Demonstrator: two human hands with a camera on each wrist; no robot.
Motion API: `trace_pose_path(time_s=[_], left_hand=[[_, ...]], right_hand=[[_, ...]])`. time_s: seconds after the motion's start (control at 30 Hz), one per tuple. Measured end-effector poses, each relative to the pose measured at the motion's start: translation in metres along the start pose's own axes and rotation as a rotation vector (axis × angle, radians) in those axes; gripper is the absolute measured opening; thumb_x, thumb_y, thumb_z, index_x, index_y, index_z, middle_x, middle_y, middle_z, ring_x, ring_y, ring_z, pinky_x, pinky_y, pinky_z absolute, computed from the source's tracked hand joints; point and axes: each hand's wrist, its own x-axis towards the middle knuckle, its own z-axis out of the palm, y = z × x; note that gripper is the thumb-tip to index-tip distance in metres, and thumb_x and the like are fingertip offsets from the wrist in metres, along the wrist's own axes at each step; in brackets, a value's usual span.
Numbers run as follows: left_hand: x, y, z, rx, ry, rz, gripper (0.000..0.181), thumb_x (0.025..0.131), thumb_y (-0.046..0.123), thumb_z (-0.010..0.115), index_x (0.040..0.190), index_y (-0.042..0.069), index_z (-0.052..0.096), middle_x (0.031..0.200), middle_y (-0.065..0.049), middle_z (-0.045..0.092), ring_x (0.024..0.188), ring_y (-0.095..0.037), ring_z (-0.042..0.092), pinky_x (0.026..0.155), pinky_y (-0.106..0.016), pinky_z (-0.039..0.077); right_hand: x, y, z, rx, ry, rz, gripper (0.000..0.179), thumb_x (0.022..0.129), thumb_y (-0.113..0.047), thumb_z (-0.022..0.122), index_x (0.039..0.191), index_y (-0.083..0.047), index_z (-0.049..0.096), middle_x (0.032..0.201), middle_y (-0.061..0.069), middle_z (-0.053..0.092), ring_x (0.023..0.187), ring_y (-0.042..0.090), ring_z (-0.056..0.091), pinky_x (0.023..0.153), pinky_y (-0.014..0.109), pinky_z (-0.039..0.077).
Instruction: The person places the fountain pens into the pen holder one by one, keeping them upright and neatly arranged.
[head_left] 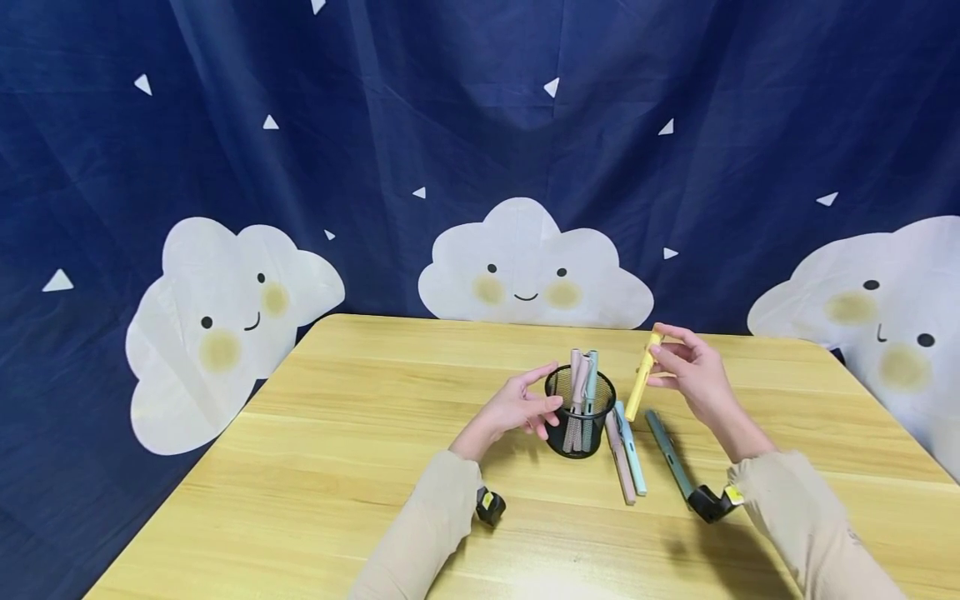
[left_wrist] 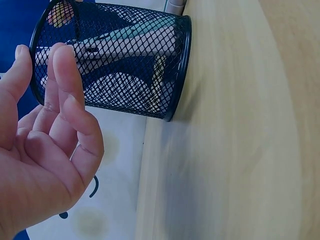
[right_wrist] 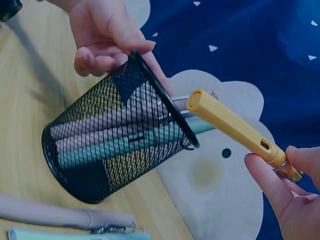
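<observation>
My right hand [head_left: 697, 371] pinches a yellow pen [head_left: 641, 379] by its upper end, over the table to the right of the pen holder. The pen slants, its lower end pointing down toward the holder in the head view. My left hand [head_left: 517, 406] is at the left side of the black mesh pen holder [head_left: 581, 429], its thumb and index finger touching the rim area and its other fingers [left_wrist: 85, 135] loosely bent. Pinkish-grey pens [right_wrist: 100, 122] and a teal pen [right_wrist: 105, 150] stand inside the holder, which is upright on the table.
Right of the holder, a pinkish-grey pen [head_left: 620, 462] and a light blue pen [head_left: 632, 454] lie side by side. A dark green pen [head_left: 670, 454] lies farther right, under the right wrist camera [head_left: 712, 504]. A blue curtain [head_left: 480, 108] hangs behind the wooden table [head_left: 337, 467].
</observation>
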Motion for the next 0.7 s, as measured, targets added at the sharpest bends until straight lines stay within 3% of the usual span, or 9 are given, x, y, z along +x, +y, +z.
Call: trace_pose_path(time_s=[0.53, 0.63, 0.7], left_hand=[[0.000, 0.000, 0.000, -0.003, 0.002, 0.000, 0.064, 0.086, 0.017, 0.061, 0.141, 0.018, 0.028, 0.069, -0.010, 0.065, 0.043, -0.015, 0.056, 0.040, -0.022, 0.038], [0.000, 0.000, 0.000, -0.003, 0.001, 0.002, 0.064, 0.086, 0.017, 0.060, 0.141, 0.017, 0.028, 0.069, -0.010, 0.065, 0.043, -0.015, 0.056, 0.040, -0.022, 0.038], [0.000, 0.000, 0.000, -0.003, 0.001, 0.001, 0.063, 0.087, 0.017, 0.060, 0.141, 0.017, 0.028, 0.069, -0.010, 0.065, 0.043, -0.015, 0.056, 0.040, -0.022, 0.038]], right_hand=[[0.008, -0.002, 0.022, 0.055, 0.097, -0.091, 0.033, 0.084, 0.011, 0.053, 0.098, -0.018, 0.062, 0.076, 0.004, 0.060, 0.059, 0.014, 0.062, 0.053, 0.028, 0.052], [0.014, 0.008, 0.018, 0.026, 0.103, -0.124, 0.032, 0.083, 0.009, 0.055, 0.103, -0.015, 0.061, 0.076, 0.003, 0.060, 0.059, 0.015, 0.063, 0.053, 0.029, 0.052], [0.025, 0.027, 0.003, 0.027, 0.087, -0.151, 0.033, 0.083, 0.008, 0.058, 0.109, -0.012, 0.060, 0.080, 0.005, 0.061, 0.061, 0.018, 0.063, 0.052, 0.032, 0.052]])
